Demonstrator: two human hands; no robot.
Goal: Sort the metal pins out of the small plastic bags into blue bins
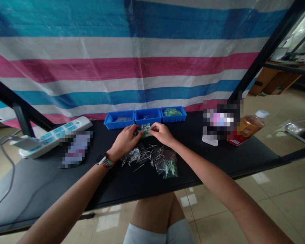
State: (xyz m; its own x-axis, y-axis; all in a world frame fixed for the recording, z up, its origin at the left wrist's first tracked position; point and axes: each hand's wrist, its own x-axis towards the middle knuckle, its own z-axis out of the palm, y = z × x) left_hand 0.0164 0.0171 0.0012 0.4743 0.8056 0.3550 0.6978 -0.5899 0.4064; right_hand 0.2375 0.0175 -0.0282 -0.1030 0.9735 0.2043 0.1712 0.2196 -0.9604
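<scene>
Between my two hands is a small green-tinted plastic bag [145, 128] with thin pieces inside. My left hand [127, 139] pinches its left side, and my right hand [162, 133] grips its right edge. Just in front of the bag, loose thin metal pins [152, 157] lie scattered on the black table [112, 186]. Beside them are clear little bags [134, 154] and another green bag [170, 169] with pale pieces in it. Behind my hands stand three blue bins: the left bin [119, 119], the middle bin [147, 116] with a few pins, and the right bin [174, 114] holding green bags.
On the left lie a white power strip [58, 134] with a cable and a blurred-out flat object [76, 149]. At the right stand a bottle of orange drink [251, 125], a red box [235, 138] and a blurred-out device on a white stand [209, 136]. A striped sheet [142, 67] hangs behind.
</scene>
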